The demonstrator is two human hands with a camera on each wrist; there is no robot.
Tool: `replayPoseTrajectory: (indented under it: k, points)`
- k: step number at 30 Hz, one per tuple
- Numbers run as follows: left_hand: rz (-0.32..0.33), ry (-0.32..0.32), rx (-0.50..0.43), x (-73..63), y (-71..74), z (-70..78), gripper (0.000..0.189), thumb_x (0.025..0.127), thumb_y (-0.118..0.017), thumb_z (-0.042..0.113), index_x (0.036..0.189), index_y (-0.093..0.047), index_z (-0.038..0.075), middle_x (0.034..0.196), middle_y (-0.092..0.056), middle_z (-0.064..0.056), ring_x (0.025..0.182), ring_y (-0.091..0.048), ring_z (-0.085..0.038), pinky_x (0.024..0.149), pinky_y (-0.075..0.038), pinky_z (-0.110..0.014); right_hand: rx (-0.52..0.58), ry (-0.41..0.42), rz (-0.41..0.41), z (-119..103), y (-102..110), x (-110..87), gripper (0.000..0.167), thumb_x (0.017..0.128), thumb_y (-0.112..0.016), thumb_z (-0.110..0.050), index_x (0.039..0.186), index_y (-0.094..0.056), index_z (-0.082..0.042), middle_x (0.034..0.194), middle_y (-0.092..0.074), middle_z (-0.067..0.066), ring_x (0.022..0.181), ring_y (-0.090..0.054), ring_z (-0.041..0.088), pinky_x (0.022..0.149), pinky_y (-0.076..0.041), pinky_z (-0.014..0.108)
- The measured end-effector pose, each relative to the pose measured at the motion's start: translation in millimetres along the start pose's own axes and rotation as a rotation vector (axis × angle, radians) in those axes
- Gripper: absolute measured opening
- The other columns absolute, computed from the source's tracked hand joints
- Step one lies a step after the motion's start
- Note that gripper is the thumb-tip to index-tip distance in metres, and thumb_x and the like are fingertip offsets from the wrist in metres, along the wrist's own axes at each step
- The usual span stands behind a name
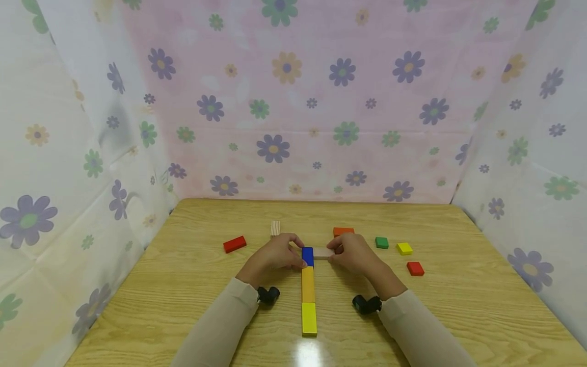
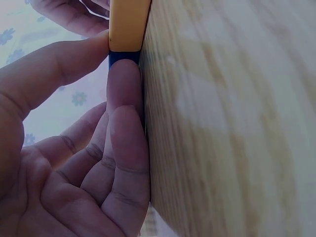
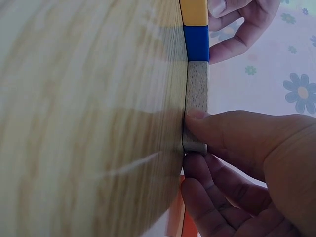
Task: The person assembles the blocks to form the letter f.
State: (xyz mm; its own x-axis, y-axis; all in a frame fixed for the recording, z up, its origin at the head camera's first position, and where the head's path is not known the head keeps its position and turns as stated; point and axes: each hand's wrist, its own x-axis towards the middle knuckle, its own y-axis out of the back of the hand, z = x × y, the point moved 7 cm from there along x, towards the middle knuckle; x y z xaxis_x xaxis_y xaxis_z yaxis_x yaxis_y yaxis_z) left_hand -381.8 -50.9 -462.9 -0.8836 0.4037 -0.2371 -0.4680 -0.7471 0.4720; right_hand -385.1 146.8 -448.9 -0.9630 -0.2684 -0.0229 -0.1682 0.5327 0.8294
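Observation:
A column of blocks lies on the wooden table [image 1: 206,285]: a yellow block [image 1: 309,318] nearest, then an orange block [image 1: 308,284], then a blue block [image 1: 308,257] at the far end. From the left, my left hand [image 1: 277,252] holds the blue block between thumb and fingers, the thumb close to the seam with the orange one. A plain wooden block [image 3: 197,86] lies flat, its end against the blue block and pointing right. My right hand [image 1: 356,253] pinches this block near its outer end, thumb on the near side.
A red block [image 1: 235,244] and a striped wooden block [image 1: 275,228] lie to the left. Behind my right hand is an orange-red block [image 1: 343,231]. Farther right lie small green [image 1: 381,242], yellow [image 1: 404,248] and red [image 1: 415,268] pieces. Flowered cloth [image 1: 312,127] surrounds the table.

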Motion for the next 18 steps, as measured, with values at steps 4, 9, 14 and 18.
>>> replayPoseTrajectory:
  k: [4, 9, 14, 18]
  points:
    - [0.005, 0.002, 0.013, 1.3, -0.4, -0.9, 0.044, 0.085, -0.087, 0.016, 0.12, -0.062, 0.01, 0.086, -0.074, -0.005, 0.068, -0.063, -0.019, 0.063, -0.052, -0.03, -0.005, 0.012, 0.003, -0.8, 0.7, 0.0, 0.025, 0.087, -0.084, -0.014, 0.112, -0.08, -0.012, 0.099, -0.074, -0.001, 0.087, -0.064, 0.013, 0.083, -0.058, 0.035]
    - [0.0, 0.004, 0.028, 0.2, 0.6, -0.2, 0.044, 0.085, -0.086, 0.017, 0.122, -0.062, 0.011, 0.085, -0.074, -0.005, 0.067, -0.063, -0.02, 0.064, -0.052, -0.031, -0.009, 0.024, 0.007, -3.0, 1.7, -0.5, 0.025, 0.087, -0.084, -0.014, 0.112, -0.08, -0.012, 0.099, -0.074, 0.0, 0.087, -0.065, 0.013, 0.083, -0.058, 0.036]
    - [-0.004, 0.006, 0.019, -0.3, 0.4, 0.8, 0.044, 0.087, -0.085, 0.019, 0.123, -0.062, 0.009, 0.087, -0.074, -0.005, 0.073, -0.068, -0.02, 0.068, -0.055, -0.032, -0.017, 0.029, 0.012, -3.8, 2.4, -0.7, 0.026, 0.087, -0.084, -0.014, 0.112, -0.079, -0.012, 0.098, -0.074, -0.001, 0.087, -0.064, 0.014, 0.083, -0.058, 0.036]
    - [-0.003, 0.009, 0.004, -0.4, -0.6, 1.4, 0.043, 0.09, -0.082, 0.022, 0.125, -0.061, 0.008, 0.089, -0.075, -0.005, 0.078, -0.072, -0.021, 0.071, -0.057, -0.034, -0.025, 0.03, 0.011, -3.1, 1.9, -1.8, 0.025, 0.087, -0.084, -0.014, 0.112, -0.079, -0.011, 0.098, -0.074, 0.0, 0.087, -0.064, 0.013, 0.083, -0.058, 0.036]
